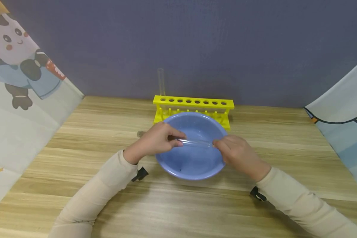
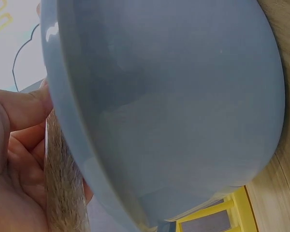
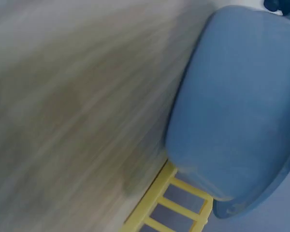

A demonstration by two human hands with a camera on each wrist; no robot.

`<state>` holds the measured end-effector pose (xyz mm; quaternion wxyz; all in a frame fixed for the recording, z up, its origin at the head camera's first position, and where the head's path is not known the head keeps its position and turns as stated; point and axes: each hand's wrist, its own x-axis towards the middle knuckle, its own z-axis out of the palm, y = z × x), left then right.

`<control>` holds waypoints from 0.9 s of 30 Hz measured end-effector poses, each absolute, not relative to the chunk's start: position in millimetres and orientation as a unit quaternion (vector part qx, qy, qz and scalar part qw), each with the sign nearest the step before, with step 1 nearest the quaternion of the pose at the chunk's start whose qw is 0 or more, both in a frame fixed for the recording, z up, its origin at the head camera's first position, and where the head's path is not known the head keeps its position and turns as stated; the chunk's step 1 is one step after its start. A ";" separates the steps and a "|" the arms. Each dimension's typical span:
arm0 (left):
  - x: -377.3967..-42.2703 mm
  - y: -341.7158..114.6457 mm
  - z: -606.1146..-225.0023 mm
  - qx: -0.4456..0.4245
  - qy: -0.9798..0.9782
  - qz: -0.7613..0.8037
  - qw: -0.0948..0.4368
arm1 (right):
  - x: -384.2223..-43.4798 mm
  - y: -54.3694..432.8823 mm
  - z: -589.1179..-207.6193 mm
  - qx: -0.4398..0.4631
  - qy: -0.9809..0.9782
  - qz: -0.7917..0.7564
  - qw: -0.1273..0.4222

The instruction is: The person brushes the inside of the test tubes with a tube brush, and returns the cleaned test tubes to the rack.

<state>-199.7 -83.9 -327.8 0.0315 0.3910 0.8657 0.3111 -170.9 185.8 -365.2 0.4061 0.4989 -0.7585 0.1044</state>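
Observation:
A clear glass test tube (image 1: 194,142) lies nearly level above the blue basin (image 1: 191,174). My left hand (image 1: 156,138) grips it between thumb and fingers. Beyond that hand, on its left, a greyish-brown bristled end (image 1: 140,134) pokes out. Close up in the left wrist view, the bristles of a test tube brush (image 2: 65,183) run along behind the thumb, with a glassy edge beside them. At the tube's right end my right hand (image 1: 241,153) is curled, pinching the brush's handle, largely hidden by the fingers. The right wrist view is blurred and shows mostly the basin's outside (image 3: 232,106).
Behind the basin stands a yellow test tube rack (image 1: 193,101), with one clear tube (image 1: 161,82) upright in its leftmost hole. All of it is on a wood-grain table (image 1: 172,211). A dark wall panel (image 1: 190,49) rises at the back, with printed cloths at both sides.

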 end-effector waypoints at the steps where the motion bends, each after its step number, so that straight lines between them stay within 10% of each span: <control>1: -199.7 -83.9 -327.8 0.392 0.864 0.313 0.034 | -171.6 186.1 -365.9 0.503 -0.748 0.092 0.423; 8: -199.6 -82.4 -329.3 0.395 0.860 0.321 0.041 | -174.1 187.1 -369.7 0.509 -0.711 0.067 0.480; 27: -196.8 -83.3 -335.4 0.383 0.865 0.325 0.002 | -158.6 183.0 -345.9 0.315 -0.883 0.339 0.085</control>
